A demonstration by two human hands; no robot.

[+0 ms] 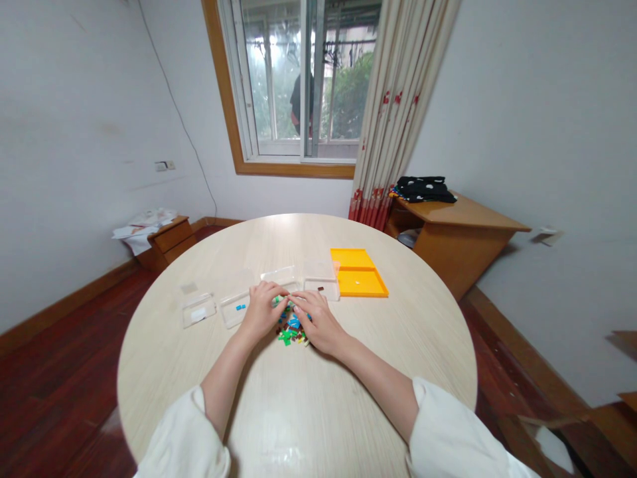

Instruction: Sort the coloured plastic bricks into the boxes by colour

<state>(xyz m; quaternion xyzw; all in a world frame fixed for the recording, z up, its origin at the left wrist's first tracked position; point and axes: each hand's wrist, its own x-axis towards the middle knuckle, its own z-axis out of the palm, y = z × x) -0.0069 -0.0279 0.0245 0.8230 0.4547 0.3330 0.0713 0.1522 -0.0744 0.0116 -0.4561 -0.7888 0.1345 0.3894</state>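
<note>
My left hand (263, 309) and my right hand (319, 322) meet above a pile of small toy bricks (293, 327) in green, blue, brown, yellow and white. Their fingertips come together over the pile, fingers curled inward; anything pinched there is too small to make out. Both hands hide part of the pile. Just left of my left hand, a clear plastic box (226, 320) holds a few blue bricks (241, 307). Behind my fingers is another clear box (279, 275), partly covered. A third clear box (334, 293), behind my right hand, has a brown brick (320, 289) in it.
An open orange case (377, 281) with a small white piece (357, 283) lies at the right. Farther left sits a small clear box (189, 320) with something white inside. Everything rests on a round pale table (279, 411). A wooden desk (458, 216) stands beyond its right edge.
</note>
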